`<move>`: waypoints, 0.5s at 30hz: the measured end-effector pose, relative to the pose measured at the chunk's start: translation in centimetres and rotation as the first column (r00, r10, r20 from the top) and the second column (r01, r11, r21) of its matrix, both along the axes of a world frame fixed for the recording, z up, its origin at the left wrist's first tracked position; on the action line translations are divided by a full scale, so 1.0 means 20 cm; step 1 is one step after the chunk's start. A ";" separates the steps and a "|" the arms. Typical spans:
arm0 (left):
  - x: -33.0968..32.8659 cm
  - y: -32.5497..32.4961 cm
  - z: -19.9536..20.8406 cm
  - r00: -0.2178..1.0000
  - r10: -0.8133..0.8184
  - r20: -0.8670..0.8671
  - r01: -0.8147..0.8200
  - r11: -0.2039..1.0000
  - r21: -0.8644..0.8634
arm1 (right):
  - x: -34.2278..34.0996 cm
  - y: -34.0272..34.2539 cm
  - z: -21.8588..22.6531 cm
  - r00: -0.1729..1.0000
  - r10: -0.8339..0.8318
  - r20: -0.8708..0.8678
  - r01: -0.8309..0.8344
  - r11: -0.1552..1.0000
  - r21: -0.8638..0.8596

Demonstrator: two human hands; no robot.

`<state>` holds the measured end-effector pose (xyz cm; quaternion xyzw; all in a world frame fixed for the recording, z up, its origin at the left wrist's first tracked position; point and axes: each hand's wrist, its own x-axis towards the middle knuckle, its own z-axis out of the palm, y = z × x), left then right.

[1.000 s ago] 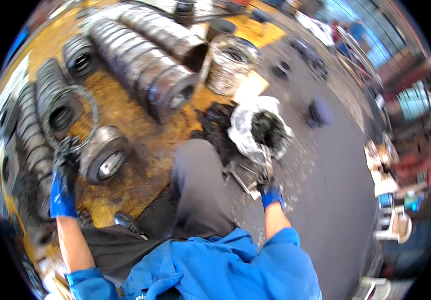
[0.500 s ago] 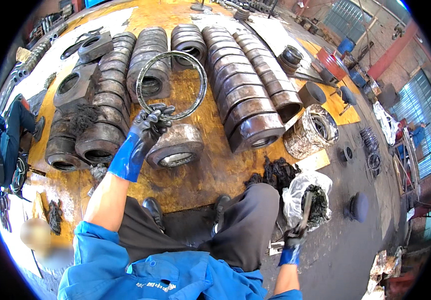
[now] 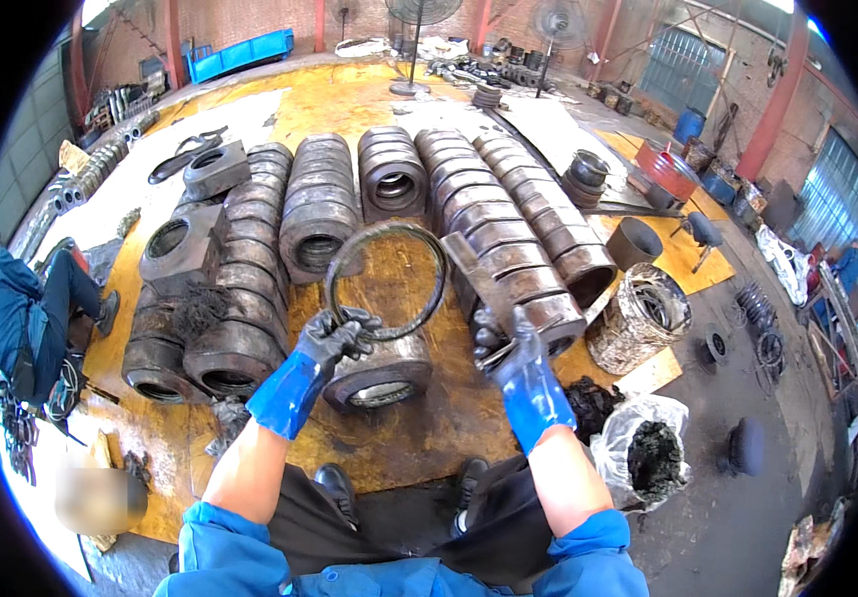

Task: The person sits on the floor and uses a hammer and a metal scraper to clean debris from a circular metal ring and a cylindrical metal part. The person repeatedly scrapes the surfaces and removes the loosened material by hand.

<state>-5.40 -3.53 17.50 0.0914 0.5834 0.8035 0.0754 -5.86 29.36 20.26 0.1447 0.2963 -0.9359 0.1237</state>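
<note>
My left hand [image 3: 339, 340], in a black-and-blue glove, is closed on the lower edge of a large greasy metal ring [image 3: 333, 279] held upright in front of me. In my right hand [image 3: 511, 348], gloved the same way, is a flat scraper [image 3: 481, 277] with a wide, dirty blade. The blade's upper end is close to the ring's right side; whether they touch I cannot tell. Behind and below the ring sits a thick steel housing [image 3: 379, 376] with a round bore. A clear plastic bag [image 3: 610, 448] holding dark grease [image 3: 656, 464] stands at the lower right.
Rows of steel housings [image 3: 255, 234] lie on the yellow-brown floor sheet ahead. A grease-smeared bucket [image 3: 620, 333] stands right, beside dark rags [image 3: 590, 400]. A person in blue [image 3: 26, 308] sits at the left. Standing fans [image 3: 412, 50] and a red drum [image 3: 670, 179] are farther back.
My right hand has lifted the scraper out of the grease bag and brought it up beside the ring. The ring is still in my left hand. The view has tilted upward.
</note>
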 end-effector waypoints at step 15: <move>-0.03 -0.01 -0.31 0.992 0.027 0.122 0.000 0.975 -0.224 | 0.22 -0.43 -0.02 0.856 0.389 -0.340 -0.109 0.779 0.617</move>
